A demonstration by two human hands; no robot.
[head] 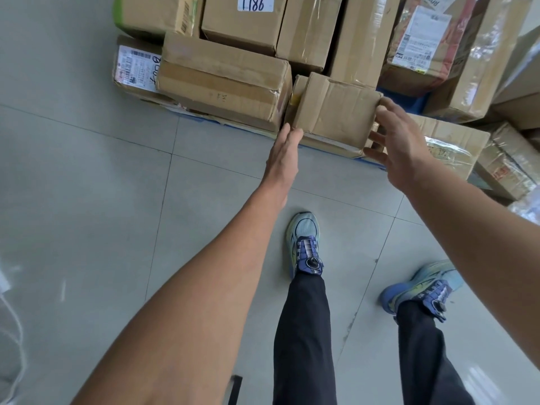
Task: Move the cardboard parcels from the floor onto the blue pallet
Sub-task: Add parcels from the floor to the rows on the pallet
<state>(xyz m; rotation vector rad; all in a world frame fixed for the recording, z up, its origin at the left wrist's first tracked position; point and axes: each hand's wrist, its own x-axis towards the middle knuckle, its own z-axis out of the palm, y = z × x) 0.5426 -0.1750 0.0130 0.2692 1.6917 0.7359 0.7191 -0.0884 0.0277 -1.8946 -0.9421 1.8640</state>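
Note:
A small plain cardboard parcel (333,112) sits at the front of the stack on the blue pallet (416,102), atop a flat parcel. My left hand (285,153) is flat with straight fingers, its fingertips at the parcel's lower left corner. My right hand (393,141) has its fingers spread and relaxed at the parcel's right edge, holding nothing. A wider taped parcel (225,80) lies to the left of the small one. Only slivers of the pallet show between and under the boxes.
Several more parcels are stacked behind, one labelled 7786 (251,19). Taped parcels (508,162) crowd the right side on the floor. My feet in blue shoes (305,244) stand on the grey tiled floor. White cord lies at the far left.

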